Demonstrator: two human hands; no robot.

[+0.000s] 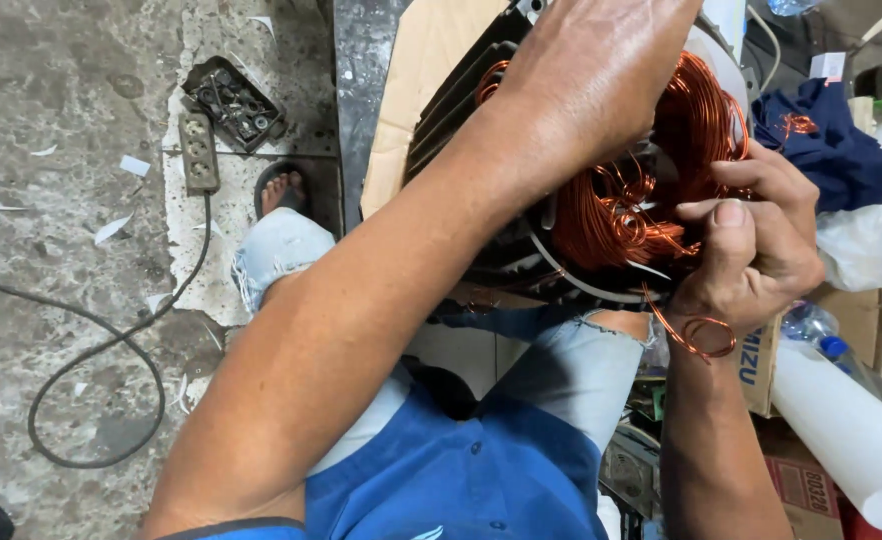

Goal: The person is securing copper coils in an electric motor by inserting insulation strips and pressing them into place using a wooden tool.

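Upper left of the frame: a power strip (199, 152) and a small parts tray (234, 102) — right edge, dark blue cloth (841, 150), white paper roll (856, 430).

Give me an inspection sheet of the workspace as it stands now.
Surface: stained grey concrete floor, paper scraps.
Job's things: black finned motor stator on brown cardboard sheet, filled with copper wire coils.
Clutter: black tray of small parts, white plastic roll, dark blue cloth.
Grippers: left hand on the coils; right hand pinching copper strands.
Cables: grey power strip, black cord looping.
Surroundings: sandalled foot.
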